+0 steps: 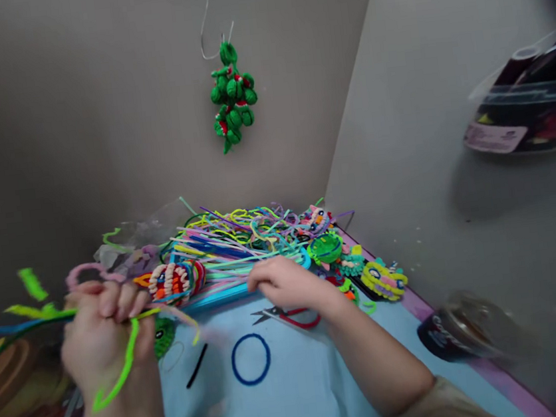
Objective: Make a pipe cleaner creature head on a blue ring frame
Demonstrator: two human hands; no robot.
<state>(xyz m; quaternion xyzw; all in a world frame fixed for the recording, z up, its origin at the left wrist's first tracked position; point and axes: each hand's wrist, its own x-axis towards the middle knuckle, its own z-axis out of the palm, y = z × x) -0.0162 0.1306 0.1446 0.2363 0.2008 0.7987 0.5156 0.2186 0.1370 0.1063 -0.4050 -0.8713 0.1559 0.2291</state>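
Note:
At the left, my left hand [103, 329] is closed in a fist around several pipe cleaners [131, 362], whose bright green, yellow, blue and pink ends stick out on both sides. My right hand [284, 281] reaches over the front of a blue tray [223, 298] filled with loose pipe cleaners [212, 248]. Its fingers are curled downward, and their tips are hidden, so what they hold cannot be made out. Red-handled scissors [298, 322] lie just below that hand. On the light blue mat are a dark blue ring [234, 362] and a short black strip [197, 366].
Fuzzy striped figures [170, 282] stand left of the tray, others [384, 280] to its right. A dark cup [446, 336] is by the right wall. A green cluster [233, 100] hangs from a wire on the back wall; a bag [523, 113] hangs at right.

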